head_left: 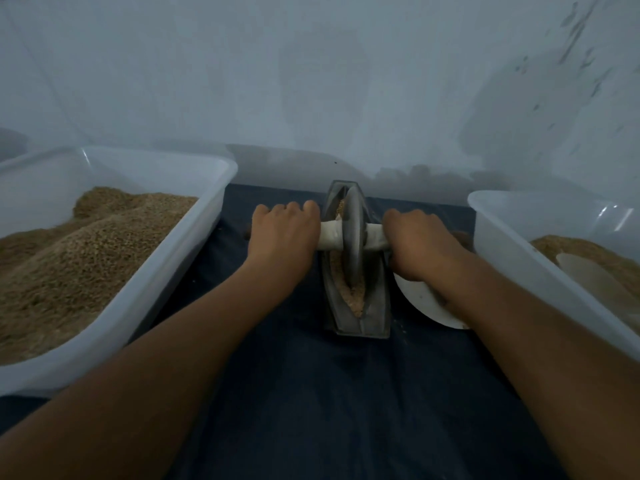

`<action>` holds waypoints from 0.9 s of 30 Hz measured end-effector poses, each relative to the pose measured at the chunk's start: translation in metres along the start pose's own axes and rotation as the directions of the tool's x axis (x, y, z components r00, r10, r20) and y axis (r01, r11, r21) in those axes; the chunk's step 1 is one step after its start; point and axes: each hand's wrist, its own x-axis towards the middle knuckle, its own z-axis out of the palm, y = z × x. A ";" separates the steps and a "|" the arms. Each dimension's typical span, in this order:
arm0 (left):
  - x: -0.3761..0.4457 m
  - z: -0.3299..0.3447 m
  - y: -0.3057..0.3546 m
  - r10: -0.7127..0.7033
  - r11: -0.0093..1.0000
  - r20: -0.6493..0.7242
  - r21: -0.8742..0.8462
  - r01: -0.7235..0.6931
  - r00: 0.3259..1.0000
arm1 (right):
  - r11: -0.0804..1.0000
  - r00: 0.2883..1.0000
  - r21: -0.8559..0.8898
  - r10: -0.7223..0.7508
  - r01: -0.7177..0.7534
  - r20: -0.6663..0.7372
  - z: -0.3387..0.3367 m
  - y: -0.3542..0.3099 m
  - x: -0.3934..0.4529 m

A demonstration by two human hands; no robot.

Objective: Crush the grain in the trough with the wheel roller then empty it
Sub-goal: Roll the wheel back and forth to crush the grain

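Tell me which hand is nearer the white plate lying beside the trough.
Right. The right hand grips the roller's handle directly over the white plate, its wrist covering part of it. The left hand grips the handle's other end, across the trough from the plate.

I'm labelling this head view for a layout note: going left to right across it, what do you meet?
Left tub of grain → left hand → wheel roller in the trough → right hand → right tub. The white dish under the right wrist overlaps, so it is left out.
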 end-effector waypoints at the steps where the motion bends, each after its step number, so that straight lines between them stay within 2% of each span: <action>1: 0.007 0.003 0.000 -0.002 1.000 0.006 0.001 0.002 1.000 | 1.000 1.000 0.004 0.005 -0.005 0.023 0.000 0.002 0.007; 7: 0.050 0.020 -0.002 -0.018 1.000 0.066 0.027 0.017 0.998 | 1.000 0.985 -0.028 0.015 -0.010 0.169 -0.003 0.008 0.056; 13: 0.070 0.029 -0.003 -0.022 1.000 0.012 0.010 0.022 1.000 | 1.000 0.947 -0.014 0.023 -0.019 0.321 -0.009 0.013 0.089; 23: 0.046 0.024 -0.001 -0.045 0.999 -0.011 0.014 0.046 0.999 | 1.000 0.986 0.002 0.018 -0.019 0.167 -0.007 0.009 0.064; 27: 0.030 0.011 0.004 -0.031 0.999 -0.017 0.030 0.032 0.999 | 1.000 0.982 -0.004 0.015 -0.015 0.188 -0.010 0.005 0.039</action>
